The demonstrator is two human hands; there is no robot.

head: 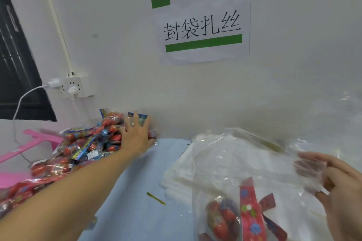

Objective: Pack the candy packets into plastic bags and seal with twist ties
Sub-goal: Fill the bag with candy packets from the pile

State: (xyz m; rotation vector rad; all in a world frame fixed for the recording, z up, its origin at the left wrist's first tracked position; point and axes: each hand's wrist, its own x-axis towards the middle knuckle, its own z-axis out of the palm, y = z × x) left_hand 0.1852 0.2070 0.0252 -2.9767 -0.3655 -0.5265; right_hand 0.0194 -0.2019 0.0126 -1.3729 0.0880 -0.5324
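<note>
Left hand (137,135) reaches forward, fingers spread and nearly straight, palm down on the far end of the candy packet pile (86,146); no packet visibly gripped. Pile lies left of and under the left forearm, running from the wall toward the near-left frame edge. Individual packets point every way; no common axis.

Right hand (333,184) grips the mouth of a clear plastic bag (254,172), fingers curled round the film with some film draped over the fingertips. Bag hangs left of and below this hand, long axis roughly vertical, mouth up toward the hand, closed bottom toward the near edge. Inside at the bottom: round red candies (221,219) and a long red packet (251,213) standing near upright, slightly tilted.

Stack of flat plastic bags (180,170) lies on the desk (141,191) behind and left of the held bag, its far end close to the wall.

Between the two hands: a strip of bare blue desk running from the wall to the near edge, widest open room in view. One green twist tie (156,198) lies in it, near the stack's left edge, long axis diagonal, far end left, near end right.

Far side of both hands closed off by the wall, which carries a paper sign (201,19). Power strip (72,86) on the wall left of the left hand, white cable hanging. Pink plastic piece (33,143) beyond the pile, further left.
</note>
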